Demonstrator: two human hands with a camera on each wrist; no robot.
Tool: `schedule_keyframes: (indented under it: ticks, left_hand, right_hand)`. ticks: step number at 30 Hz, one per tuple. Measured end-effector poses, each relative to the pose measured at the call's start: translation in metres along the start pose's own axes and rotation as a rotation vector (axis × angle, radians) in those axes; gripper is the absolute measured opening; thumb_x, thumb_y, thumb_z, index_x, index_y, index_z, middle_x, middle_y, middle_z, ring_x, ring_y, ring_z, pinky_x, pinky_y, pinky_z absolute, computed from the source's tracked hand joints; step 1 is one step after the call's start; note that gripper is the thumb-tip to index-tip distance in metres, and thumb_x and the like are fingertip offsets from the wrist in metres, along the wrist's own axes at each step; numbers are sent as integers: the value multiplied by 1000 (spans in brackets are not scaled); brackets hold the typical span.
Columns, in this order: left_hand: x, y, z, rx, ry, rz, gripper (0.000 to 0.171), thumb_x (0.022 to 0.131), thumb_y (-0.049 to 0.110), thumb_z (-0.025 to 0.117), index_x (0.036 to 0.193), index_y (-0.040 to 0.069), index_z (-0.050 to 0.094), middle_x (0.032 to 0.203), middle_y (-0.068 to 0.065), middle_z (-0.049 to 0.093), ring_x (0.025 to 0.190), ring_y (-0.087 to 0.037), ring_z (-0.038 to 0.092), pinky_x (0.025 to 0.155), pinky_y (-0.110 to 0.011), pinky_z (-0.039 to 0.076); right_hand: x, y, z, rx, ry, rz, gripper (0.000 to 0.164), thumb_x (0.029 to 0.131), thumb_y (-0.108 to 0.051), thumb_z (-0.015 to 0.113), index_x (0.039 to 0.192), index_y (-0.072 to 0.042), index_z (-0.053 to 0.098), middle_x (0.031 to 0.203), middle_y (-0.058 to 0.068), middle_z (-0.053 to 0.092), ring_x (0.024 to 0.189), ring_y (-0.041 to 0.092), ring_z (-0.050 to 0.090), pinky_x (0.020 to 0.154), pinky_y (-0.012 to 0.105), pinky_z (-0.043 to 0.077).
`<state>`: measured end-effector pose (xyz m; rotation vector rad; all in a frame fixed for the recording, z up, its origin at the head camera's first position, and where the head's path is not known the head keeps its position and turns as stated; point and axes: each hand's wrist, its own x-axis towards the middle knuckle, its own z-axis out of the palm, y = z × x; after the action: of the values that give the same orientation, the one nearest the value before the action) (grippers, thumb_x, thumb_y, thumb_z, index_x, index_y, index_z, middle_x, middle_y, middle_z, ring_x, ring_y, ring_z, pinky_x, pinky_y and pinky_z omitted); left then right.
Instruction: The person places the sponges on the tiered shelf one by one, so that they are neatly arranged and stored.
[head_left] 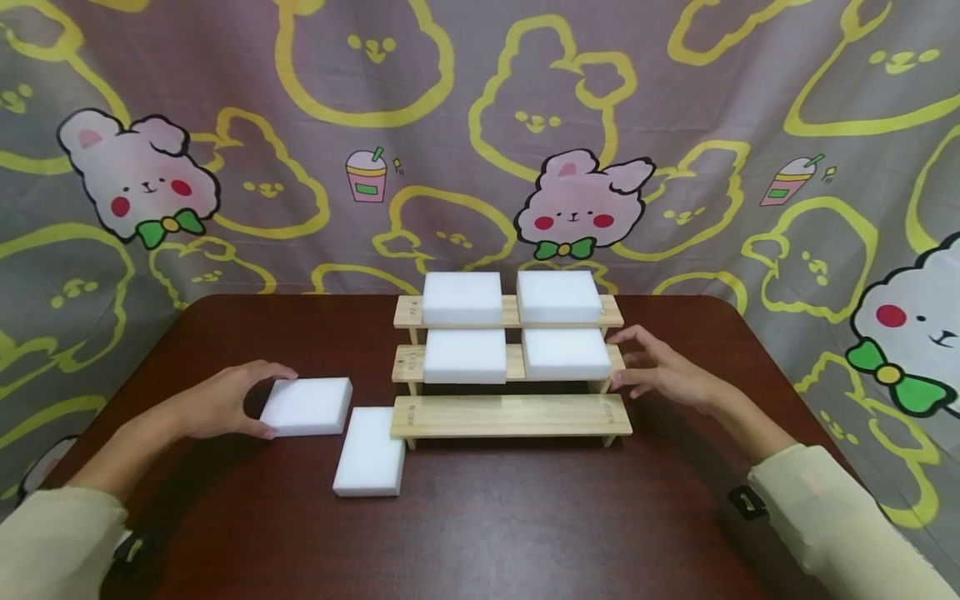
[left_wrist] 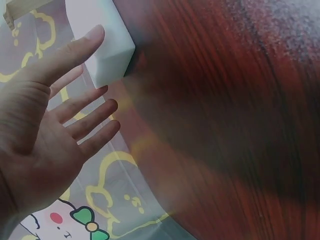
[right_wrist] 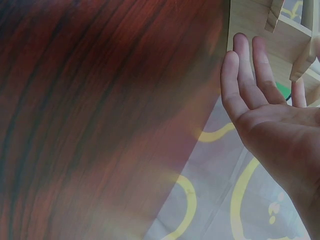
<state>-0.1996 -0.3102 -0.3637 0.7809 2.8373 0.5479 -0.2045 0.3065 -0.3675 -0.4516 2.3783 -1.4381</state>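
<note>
My left hand (head_left: 217,402) grips the left end of a white foam block (head_left: 309,406) on the table, thumb at its near corner and fingers at the far side. In the left wrist view the thumb lies against that block (left_wrist: 107,50). A second white block (head_left: 369,454) lies flat beside the stand's lowest tier. At the right end of the three-tier wooden stand (head_left: 510,415), my right hand (head_left: 667,371) holds the middle tier's end between thumb and index finger. The right wrist view shows its other fingers extended past the wood (right_wrist: 260,45).
Two white blocks rest on the top tier (head_left: 510,310), and two more on the middle tier (head_left: 515,362). The stand is on a dark reddish-brown table (head_left: 510,525). Behind it hangs a patterned cloth (head_left: 442,158) with cartoon rabbits.
</note>
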Motion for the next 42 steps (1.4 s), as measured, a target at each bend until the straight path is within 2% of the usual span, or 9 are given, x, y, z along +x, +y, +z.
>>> schedule_keyframes:
  ticks: [4, 11, 17, 26, 36, 42]
  left_hand:
    - [0, 1, 0, 4, 1, 3, 81, 66, 21, 99, 132, -2, 59, 131, -27, 61, 115, -44, 58, 98, -68, 45]
    - [-1, 4, -4, 6, 34, -11, 78, 68, 21, 99, 132, -2, 60, 129, -25, 63, 110, -38, 60, 96, -65, 49]
    - [-3, 8, -9, 6, 80, 2, 77, 68, 22, 99, 131, -1, 60, 126, -21, 64, 102, -31, 60, 88, -55, 53]
    - [-4, 18, -13, 8, 128, 20, 76, 67, 23, 100, 130, 3, 62, 122, -15, 66, 98, -25, 60, 81, -44, 54]
    - [-4, 29, -16, -16, 135, 24, 75, 67, 22, 100, 130, 3, 63, 120, -14, 66, 96, -24, 58, 79, -41, 56]
    - [-4, 37, -18, -44, 136, 44, 75, 67, 17, 99, 131, 3, 63, 121, -14, 66, 96, -23, 59, 78, -34, 56]
  right_hand:
    - [0, 0, 0, 3, 0, -3, 57, 100, -13, 67, 143, -2, 31, 123, 25, 60, 103, 30, 69, 81, 43, 57]
    - [-1, -1, 0, 3, -6, -2, 57, 100, -13, 67, 143, -2, 31, 123, 25, 60, 103, 30, 69, 81, 43, 57]
    - [-1, -1, 0, 3, -4, -5, 57, 100, -13, 67, 143, -2, 31, 123, 25, 60, 102, 30, 69, 81, 43, 57]
    - [0, 1, 0, 7, -5, -12, 55, 100, -11, 66, 141, -1, 31, 120, 25, 61, 100, 27, 70, 80, 43, 57]
    - [-1, 2, 0, 13, -4, -10, 55, 100, -11, 66, 141, -1, 32, 123, 27, 60, 100, 27, 70, 80, 43, 57]
    - [-1, 1, 0, 5, -1, -11, 55, 100, -12, 67, 141, -1, 32, 124, 26, 59, 101, 30, 69, 80, 43, 58]
